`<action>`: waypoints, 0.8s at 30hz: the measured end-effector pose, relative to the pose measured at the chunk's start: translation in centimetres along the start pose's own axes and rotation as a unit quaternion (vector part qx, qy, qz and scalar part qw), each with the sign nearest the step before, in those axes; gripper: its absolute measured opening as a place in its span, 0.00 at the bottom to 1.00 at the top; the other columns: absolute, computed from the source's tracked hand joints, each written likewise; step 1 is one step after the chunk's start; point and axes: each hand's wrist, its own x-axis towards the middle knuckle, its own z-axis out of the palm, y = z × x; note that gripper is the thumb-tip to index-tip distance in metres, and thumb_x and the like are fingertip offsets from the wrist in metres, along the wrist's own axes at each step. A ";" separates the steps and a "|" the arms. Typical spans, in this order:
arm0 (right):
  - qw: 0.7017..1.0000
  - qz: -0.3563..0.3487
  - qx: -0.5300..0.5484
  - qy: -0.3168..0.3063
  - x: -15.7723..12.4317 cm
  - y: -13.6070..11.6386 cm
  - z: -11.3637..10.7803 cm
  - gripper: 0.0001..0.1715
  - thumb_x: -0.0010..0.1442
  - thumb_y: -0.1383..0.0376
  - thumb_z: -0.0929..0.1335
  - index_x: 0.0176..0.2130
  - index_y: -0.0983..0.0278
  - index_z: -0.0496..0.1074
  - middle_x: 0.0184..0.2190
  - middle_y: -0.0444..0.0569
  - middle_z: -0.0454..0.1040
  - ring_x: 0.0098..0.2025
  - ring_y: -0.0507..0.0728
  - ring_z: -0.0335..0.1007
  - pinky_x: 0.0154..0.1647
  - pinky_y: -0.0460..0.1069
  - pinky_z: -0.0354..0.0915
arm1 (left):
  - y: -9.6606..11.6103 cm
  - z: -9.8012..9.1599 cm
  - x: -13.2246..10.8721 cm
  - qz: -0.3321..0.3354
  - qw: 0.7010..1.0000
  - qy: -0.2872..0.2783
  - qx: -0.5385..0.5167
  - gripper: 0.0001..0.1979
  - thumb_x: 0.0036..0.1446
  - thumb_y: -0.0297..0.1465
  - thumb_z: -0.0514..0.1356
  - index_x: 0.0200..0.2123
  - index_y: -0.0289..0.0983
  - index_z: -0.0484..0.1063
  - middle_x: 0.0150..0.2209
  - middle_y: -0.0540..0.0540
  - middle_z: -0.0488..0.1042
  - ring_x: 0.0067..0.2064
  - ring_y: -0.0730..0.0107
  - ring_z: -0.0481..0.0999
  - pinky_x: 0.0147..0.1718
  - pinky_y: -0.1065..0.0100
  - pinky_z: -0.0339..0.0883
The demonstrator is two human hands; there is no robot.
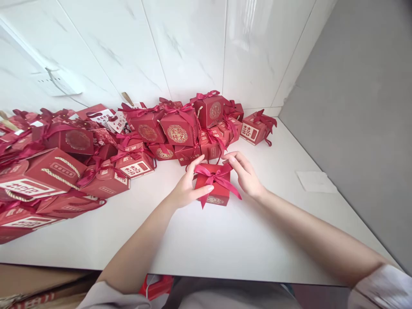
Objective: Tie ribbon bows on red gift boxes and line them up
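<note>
A small red gift box (220, 199) with a pink-red ribbon bow (216, 175) on top sits on the white tabletop in front of me. My left hand (189, 184) grips its left side, thumb laid across the front by a ribbon tail and fingers reaching toward the back. At the right rear corner, my right hand (244, 174) has its fingers bent against the box. Its fingertips partly cover that corner. Gold print shows on the box's front face.
Close behind the box, similar red boxes (178, 131) are stacked against the tiled wall. A larger pile (48, 171) spreads over the left side. One box (257, 127) stands apart at the back right. White paper (316, 181) lies near the grey panel (354, 120).
</note>
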 end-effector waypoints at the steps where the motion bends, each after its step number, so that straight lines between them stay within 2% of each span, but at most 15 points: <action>1: 0.998 0.001 -0.022 -0.058 0.9 -0.8 -0.3 0.21 0.66 0.47 0.64 0.39 0.61 0.71 0.39 0.47 0.73 0.43 0.57 0.69 0.49 0.53 0.64 | -0.1 0.0 0.0 0.007 1.000 -0.009 -0.009 0.47 0.53 0.35 0.68 0.70 0.49 0.45 0.69 0.41 0.55 0.67 0.50 0.61 0.65 0.51 0.55; 3: 0.987 0.013 -0.042 -0.156 2.6 -2.6 -0.9 0.20 0.63 0.48 0.67 0.37 0.62 0.72 0.39 0.48 0.75 0.41 0.56 0.70 0.46 0.52 0.65 | -0.4 -0.1 0.1 0.011 0.999 -0.028 -0.036 0.48 0.54 0.34 0.68 0.71 0.50 0.43 0.71 0.41 0.51 0.69 0.50 0.58 0.66 0.49 0.53; 5: 0.970 0.032 -0.074 -0.231 4.1 -4.2 -1.1 0.19 0.62 0.49 0.68 0.36 0.63 0.74 0.38 0.49 0.76 0.40 0.56 0.71 0.43 0.52 0.66 | -0.9 -0.3 0.4 0.006 0.998 -0.039 -0.056 0.48 0.54 0.35 0.68 0.71 0.49 0.43 0.70 0.41 0.53 0.69 0.50 0.57 0.66 0.49 0.53; 9: 0.932 0.062 -0.152 -0.323 5.7 -5.4 -0.9 0.19 0.63 0.50 0.67 0.36 0.63 0.75 0.37 0.48 0.75 0.36 0.55 0.69 0.37 0.51 0.64 | -1.8 -1.0 0.8 0.000 0.995 -0.047 -0.082 0.46 0.52 0.35 0.70 0.69 0.46 0.49 0.69 0.41 0.56 0.68 0.50 0.60 0.64 0.52 0.58; 12: 0.910 0.029 -0.138 -0.390 5.9 -4.9 -0.7 0.19 0.64 0.50 0.66 0.33 0.62 0.74 0.40 0.48 0.74 0.41 0.56 0.70 0.42 0.51 0.64 | -2.2 -1.3 1.0 -0.028 0.992 -0.076 -0.095 0.37 0.54 0.36 0.68 0.64 0.42 0.59 0.62 0.40 0.67 0.62 0.49 0.69 0.60 0.52 0.64; 14: 0.899 0.014 -0.117 -0.422 5.9 -4.3 -0.7 0.18 0.64 0.51 0.67 0.33 0.62 0.75 0.45 0.48 0.74 0.46 0.56 0.69 0.46 0.50 0.64 | -2.3 -1.4 1.0 -0.048 0.991 -0.087 -0.093 0.32 0.54 0.38 0.68 0.60 0.39 0.63 0.57 0.40 0.72 0.58 0.49 0.73 0.57 0.52 0.66; 17: 0.888 0.024 -0.080 -0.451 6.0 -3.3 -0.9 0.15 0.62 0.52 0.70 0.35 0.62 0.76 0.47 0.48 0.75 0.49 0.57 0.70 0.48 0.51 0.65 | -2.1 -1.4 1.0 -0.060 0.991 -0.087 -0.084 0.29 0.54 0.39 0.68 0.57 0.38 0.67 0.57 0.40 0.72 0.58 0.49 0.73 0.56 0.53 0.67; 21: 0.878 0.065 -0.009 -0.474 6.6 -2.0 -1.2 0.15 0.61 0.54 0.71 0.35 0.63 0.78 0.46 0.49 0.76 0.50 0.57 0.70 0.52 0.52 0.64 | -1.7 -1.3 0.9 -0.077 0.988 -0.097 -0.094 0.31 0.54 0.39 0.67 0.60 0.40 0.65 0.59 0.41 0.72 0.60 0.48 0.71 0.56 0.53 0.67; 24: 0.869 0.083 0.026 -0.487 6.7 -1.5 -1.4 0.15 0.62 0.54 0.70 0.37 0.64 0.79 0.48 0.49 0.76 0.51 0.58 0.71 0.54 0.53 0.64 | -1.6 -1.3 0.9 -0.083 0.987 -0.096 -0.097 0.35 0.54 0.39 0.68 0.63 0.41 0.62 0.61 0.41 0.69 0.62 0.47 0.69 0.57 0.53 0.66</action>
